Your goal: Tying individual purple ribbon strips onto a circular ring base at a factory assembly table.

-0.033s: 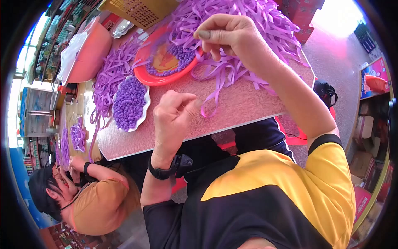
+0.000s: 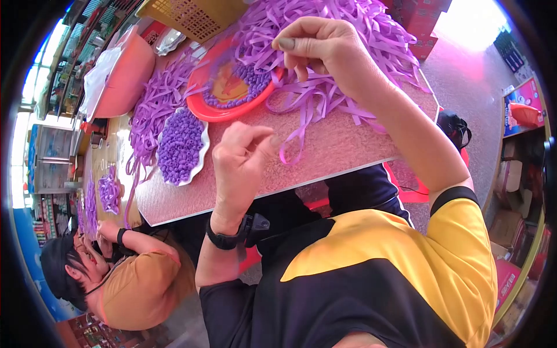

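Note:
My left hand [image 2: 237, 165] is raised over the near part of the pink table, fingers curled and thumb pressed to the index finger. Anything in that pinch is too small to make out. Higher and to the right, my right hand [image 2: 328, 46] pinches thumb against fingertips in front of the purple ribbon pile [image 2: 362, 29], and I cannot make out what it grips. Between the hands a ribbon loop [image 2: 296, 152] hangs down onto the tabletop. An orange-red basin [image 2: 223, 114] holding purple beads [image 2: 255, 78] is just beyond my left hand. Left of that hand lies a white scalloped dish [image 2: 205, 139] heaped with purple beads.
More purple ribbons [image 2: 154, 95] lie along the table's left side. A yellow perforated basket [image 2: 194, 20] and a large pink tub [image 2: 130, 75] stand at the back. At lower left a co-worker [image 2: 139, 284] sits handling ribbons. Red boxes [image 2: 423, 26] are stacked behind the table.

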Demonstrator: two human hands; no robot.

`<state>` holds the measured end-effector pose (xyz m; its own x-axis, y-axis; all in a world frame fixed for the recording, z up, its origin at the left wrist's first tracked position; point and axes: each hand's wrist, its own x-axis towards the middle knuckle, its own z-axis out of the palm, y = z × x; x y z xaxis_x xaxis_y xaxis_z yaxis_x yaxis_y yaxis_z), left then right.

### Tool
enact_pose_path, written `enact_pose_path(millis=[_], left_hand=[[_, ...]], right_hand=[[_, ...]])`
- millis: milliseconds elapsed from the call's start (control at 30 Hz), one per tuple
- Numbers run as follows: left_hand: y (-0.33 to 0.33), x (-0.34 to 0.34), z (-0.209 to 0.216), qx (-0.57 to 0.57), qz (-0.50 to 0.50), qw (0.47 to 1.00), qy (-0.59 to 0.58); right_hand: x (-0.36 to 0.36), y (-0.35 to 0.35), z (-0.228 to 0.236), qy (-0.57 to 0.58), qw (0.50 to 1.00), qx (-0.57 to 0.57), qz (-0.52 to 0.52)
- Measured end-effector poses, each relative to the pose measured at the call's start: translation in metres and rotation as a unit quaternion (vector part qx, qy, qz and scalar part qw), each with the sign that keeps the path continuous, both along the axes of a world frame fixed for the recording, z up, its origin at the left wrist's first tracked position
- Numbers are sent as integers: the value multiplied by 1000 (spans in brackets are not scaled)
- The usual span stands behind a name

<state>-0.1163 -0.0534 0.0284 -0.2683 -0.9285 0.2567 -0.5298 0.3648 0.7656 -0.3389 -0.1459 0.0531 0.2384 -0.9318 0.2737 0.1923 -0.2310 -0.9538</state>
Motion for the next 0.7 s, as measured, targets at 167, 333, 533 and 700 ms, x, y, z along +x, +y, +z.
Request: enact_pose_path(millis=[167,333,533,700], left_hand=[[-35,-48,3,-168,-69,973,-145],[-65,-77,-22,-244,-69,920,-297],[-66,-63,-14,-64,-80,992,-69],[-23,-31,25,121,21,975,186]], right_hand=[[-3,-9,-9,-39,998,-16,-35],[7,-11,-14,-52,997,-46,-43],[5,-6,-7,-56,994,-76,-49],[-2,1,2,-25,998,-11,58]])
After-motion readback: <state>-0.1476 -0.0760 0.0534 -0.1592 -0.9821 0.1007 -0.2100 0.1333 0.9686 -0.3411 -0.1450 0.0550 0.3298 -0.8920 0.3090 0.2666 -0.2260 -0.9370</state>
